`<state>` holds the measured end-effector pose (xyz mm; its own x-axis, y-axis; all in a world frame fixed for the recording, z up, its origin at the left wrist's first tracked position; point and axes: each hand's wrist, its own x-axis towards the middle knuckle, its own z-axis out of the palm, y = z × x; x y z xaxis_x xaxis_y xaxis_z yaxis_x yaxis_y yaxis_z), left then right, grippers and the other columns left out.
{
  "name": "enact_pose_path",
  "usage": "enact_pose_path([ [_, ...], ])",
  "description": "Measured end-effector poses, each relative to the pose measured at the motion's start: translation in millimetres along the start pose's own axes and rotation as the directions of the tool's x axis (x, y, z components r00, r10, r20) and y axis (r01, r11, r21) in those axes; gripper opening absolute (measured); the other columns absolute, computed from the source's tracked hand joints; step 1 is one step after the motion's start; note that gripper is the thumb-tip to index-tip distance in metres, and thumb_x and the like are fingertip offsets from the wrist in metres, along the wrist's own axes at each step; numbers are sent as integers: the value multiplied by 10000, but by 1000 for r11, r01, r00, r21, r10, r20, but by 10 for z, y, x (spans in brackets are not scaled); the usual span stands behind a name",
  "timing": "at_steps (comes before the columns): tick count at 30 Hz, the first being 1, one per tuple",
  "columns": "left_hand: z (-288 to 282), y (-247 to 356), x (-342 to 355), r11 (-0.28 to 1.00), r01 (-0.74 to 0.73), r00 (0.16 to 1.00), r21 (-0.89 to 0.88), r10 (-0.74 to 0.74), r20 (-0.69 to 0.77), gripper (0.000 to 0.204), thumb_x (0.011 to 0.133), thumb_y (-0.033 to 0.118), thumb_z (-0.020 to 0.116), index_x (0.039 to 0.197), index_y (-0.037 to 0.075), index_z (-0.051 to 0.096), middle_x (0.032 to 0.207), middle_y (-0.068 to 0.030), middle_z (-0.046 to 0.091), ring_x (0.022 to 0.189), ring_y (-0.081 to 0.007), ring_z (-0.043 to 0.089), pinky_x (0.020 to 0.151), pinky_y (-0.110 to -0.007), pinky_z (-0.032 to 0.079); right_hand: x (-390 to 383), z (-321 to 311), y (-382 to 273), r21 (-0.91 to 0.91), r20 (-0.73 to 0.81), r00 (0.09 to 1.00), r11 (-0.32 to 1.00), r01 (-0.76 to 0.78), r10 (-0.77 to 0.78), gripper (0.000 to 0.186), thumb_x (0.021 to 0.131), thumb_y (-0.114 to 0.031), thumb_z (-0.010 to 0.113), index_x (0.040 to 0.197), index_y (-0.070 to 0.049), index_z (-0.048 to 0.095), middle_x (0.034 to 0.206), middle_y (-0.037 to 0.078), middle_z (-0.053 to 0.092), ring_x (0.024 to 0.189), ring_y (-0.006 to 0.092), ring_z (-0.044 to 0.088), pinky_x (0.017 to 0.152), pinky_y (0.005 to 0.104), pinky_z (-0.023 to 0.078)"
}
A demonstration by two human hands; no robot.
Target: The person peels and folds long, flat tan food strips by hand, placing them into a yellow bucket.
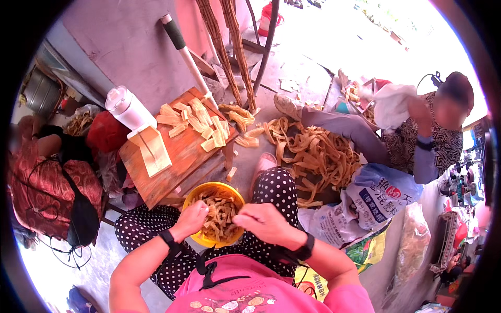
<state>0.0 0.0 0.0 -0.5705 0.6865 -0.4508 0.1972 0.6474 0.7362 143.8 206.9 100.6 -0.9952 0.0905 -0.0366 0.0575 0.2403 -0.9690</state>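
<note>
Between my knees rests a yellow bowl (pixel 207 242) filled with small light-brown pieces (pixel 218 214) that look like cut dried strips. My left hand (pixel 191 216) is over the bowl's left side, its fingers curled together; what they pinch, if anything, is too small to name. At the right rim, my right hand (pixel 265 222) is also closed, with its fingertips over the pieces and their contents hidden. Ahead to the left, short folded strips (pixel 201 121) lie on a wooden bench (pixel 182 154), beside a flat, pale rectangular piece (pixel 151 151).
A white lidded container (pixel 125 107) stands at the bench's far left. Long tan strips (pixel 321 156) lie heaped on the floor right of my foot, near a printed plastic sack (pixel 360 208). A seated person (pixel 436 130) is at the right; another person's red clothing (pixel 55 193) shows left.
</note>
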Motion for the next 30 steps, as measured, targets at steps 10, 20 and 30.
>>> enact_pose_path([
  [10,877,-1060,661,849,-39,999,527,46,-1,733,812,382,588,1398,78,270,1464,-168,198,1365,-358,105,1095,-510,64,-758,-768,1423,519,-474,629,772,-366,617,289,906,-258,556,705,-50,570,578,-39,487,494,49,426,448,198,344],
  [20,1113,-923,742,762,116,948,637,-276,158,1009,769,524,592,1441,35,19,1479,-237,45,1368,-408,-37,1034,-601,-103,-793,-616,3140,463,-411,578,708,-534,705,336,901,-279,551,721,2,589,626,-49,521,583,53,440,509,241,364],
  [30,1105,-922,855,754,189,879,629,-415,234,1013,754,469,622,1447,66,2,1481,-218,15,1359,-421,-14,1011,-648,-63,-698,-858,4420,164,-500,437,578,-800,747,289,829,-309,579,788,-31,649,673,126,632,662,255,624,636,367,478],
])
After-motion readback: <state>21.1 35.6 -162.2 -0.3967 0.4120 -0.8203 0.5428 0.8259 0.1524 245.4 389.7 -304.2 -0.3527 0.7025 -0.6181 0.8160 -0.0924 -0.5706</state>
